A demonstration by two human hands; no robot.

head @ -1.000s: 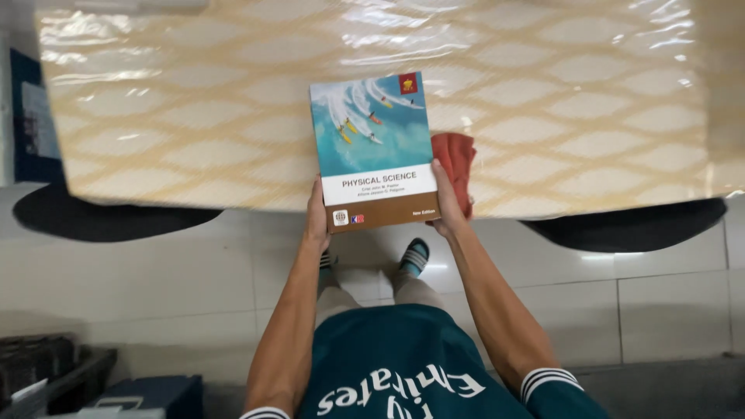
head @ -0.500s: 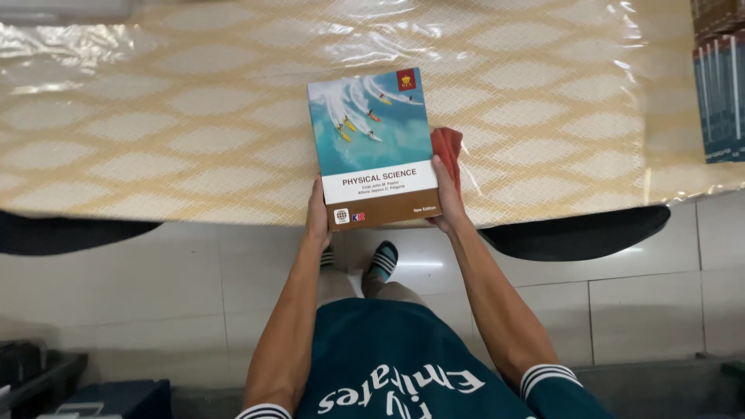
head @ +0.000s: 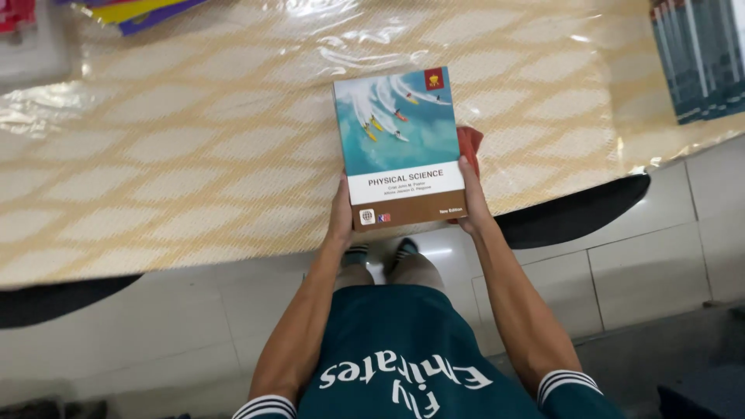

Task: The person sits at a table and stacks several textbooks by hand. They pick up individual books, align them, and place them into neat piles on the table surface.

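The left hand (head: 340, 211) and right hand (head: 470, 194) each clasped a near corner of the textbook (head: 400, 147), holding it flat over the near edge of the tabletop (head: 194, 155). A red cloth (head: 470, 143) lay tucked under its right side. A stack of books (head: 698, 54) stood far right.

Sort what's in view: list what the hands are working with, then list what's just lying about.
In hand:
- book, gripped by left hand and right hand
- red cloth beside the right hand

Lying about:
- stack of books
- coloured sheets
- patterned table cover
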